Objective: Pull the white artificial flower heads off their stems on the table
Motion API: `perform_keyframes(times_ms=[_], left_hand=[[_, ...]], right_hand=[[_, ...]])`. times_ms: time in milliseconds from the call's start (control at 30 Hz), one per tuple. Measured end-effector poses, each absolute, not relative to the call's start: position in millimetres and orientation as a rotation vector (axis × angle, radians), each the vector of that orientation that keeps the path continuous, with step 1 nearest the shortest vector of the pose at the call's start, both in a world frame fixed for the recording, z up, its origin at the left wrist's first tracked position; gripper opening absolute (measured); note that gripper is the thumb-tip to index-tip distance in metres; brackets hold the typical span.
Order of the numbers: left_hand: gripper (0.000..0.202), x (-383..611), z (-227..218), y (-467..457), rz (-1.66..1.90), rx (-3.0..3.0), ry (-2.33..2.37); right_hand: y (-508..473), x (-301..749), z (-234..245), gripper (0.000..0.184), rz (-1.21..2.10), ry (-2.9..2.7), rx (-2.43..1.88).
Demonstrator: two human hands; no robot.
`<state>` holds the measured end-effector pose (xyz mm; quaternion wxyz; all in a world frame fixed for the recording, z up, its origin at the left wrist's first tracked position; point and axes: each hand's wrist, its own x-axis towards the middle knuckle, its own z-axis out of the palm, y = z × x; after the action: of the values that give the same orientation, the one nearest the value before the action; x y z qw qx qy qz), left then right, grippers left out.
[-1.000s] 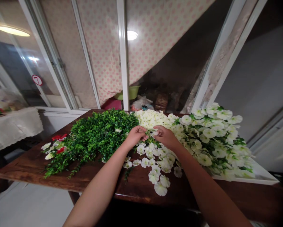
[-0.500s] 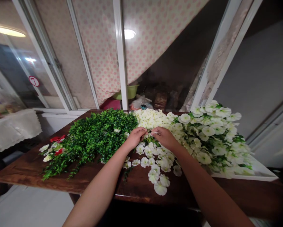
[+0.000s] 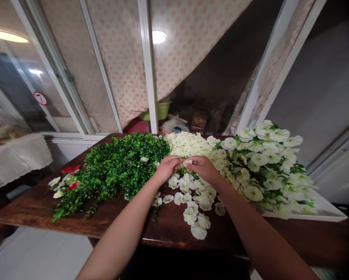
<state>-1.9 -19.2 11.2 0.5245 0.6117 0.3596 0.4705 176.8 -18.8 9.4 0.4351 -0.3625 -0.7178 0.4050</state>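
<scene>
Over the middle of the table, my left hand and my right hand meet fingertip to fingertip, both closed in a pinch. A small white flower piece shows at the right fingertips. Whatever the left fingers pinch is too small to make out. Beneath and in front of the hands lie loose white flower heads, some overlapping. Behind them is a dense heap of cream-white blossoms. A bushy pile of green leaf sprigs lies beside my left hand.
On the right, large white flowers with green stems fill a white tray. Red and white flowers lie at the left end of the dark wooden table. A framed window with a dotted curtain stands behind the table.
The right fingers have shifted slightly around the white piece, which now shows more upright between the fingertips. Both hands stay together in the same place. The view has tilted a little.
</scene>
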Motion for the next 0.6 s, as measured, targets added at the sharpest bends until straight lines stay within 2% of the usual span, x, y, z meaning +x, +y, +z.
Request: perform_keyframes(times_ms=[233,467,600], left_hand=[[0.026,1,15,-24,1.136,1.346,0.773],[0.025,1,14,-25,1.154,1.284,0.641],[0.025,1,12,-25,1.157,1.235,0.581]], right_hand=[[-20,169,3,0.029,1.145,-1.734,-0.772],[-28,162,4,0.026,1.401,-1.603,-0.68],[-29,161,4,0.024,1.415,-1.574,-0.627]])
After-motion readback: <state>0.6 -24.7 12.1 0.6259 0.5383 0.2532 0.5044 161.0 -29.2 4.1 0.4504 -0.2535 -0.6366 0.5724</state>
